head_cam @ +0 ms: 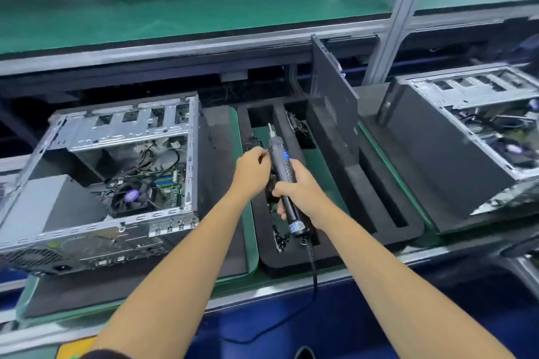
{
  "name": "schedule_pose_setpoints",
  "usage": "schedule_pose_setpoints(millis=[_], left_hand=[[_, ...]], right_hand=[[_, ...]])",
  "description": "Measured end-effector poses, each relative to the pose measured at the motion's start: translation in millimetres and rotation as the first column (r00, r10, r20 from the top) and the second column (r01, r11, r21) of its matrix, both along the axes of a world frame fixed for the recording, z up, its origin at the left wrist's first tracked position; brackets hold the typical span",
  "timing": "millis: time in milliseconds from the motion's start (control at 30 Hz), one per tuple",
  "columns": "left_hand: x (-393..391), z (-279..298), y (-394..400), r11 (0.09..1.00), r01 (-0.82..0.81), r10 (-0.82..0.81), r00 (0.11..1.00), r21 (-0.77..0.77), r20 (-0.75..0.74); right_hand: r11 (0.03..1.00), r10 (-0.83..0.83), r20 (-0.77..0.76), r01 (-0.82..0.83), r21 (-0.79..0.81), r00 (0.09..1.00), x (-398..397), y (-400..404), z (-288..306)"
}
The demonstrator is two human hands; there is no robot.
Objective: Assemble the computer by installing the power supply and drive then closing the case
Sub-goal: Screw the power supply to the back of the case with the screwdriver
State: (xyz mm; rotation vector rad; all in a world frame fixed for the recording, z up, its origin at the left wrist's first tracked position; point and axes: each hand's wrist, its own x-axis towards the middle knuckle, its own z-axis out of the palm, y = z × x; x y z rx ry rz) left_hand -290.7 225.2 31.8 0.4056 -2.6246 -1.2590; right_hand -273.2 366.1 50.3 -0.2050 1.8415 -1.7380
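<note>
Meanwhile the right hand (300, 192) wrapped its grip around the electric screwdriver (281, 166) while the left hand (252, 169) pinched near its tip above the foam tray (364, 189), the open computer case (110, 172) lying toward the surface's left edge.

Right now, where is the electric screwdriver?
In the head view, centre frame: the right hand grips the electric screwdriver over the black foam tray, with the left hand at its upper barrel.

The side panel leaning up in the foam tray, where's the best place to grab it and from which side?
Judging by its pose, take the side panel by its free upper edge, coming from above. It stands on edge in a slot of the foam tray, so the lower edge is buried and only the top is open.
</note>
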Motion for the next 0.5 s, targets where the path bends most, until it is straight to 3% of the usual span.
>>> schedule_pose_setpoints(millis=[100,167,233,300,400,500], left_hand=[[0.0,-33.4,11.3,0.996,0.080,-0.073,0.987,-0.038,0.142],[1.6,-55.7,15.2,0.968,0.188,-0.142,0.956,-0.165,0.258],[1.1,-74.3,17.6,0.859,0.315,-0.167,0.918,-0.404,0.361],[-2.4,-87.2,22.2,0.671,0.442,-0.179,0.876,-0.595,0.448],[-12.9,-105.4,32.1,0.450,0.566,-0.197,0.817,-0.691,0.542],[-22.2,-120.9,40.6,0.399,0.585,-0.158,0.802,-0.706,0.575]], right_hand=[[1.000,-0.018,0.018,0.018,0.017,1.000,-9.9,13.7,-18.7],[0.999,-0.024,0.023,0.022,0.049,0.999,-15.5,19.5,-30.2],[0.996,-0.024,0.038,0.021,0.083,0.999,-21.2,24.7,-41.7],[0.994,-0.026,0.061,0.020,0.105,0.998,-25.7,30.0,-53.3],[0.991,-0.044,0.095,0.032,0.129,0.994,-28.8,36.4,-69.4],[0.989,-0.065,0.133,0.046,0.143,0.989,-31.0,40.8,-82.9]])
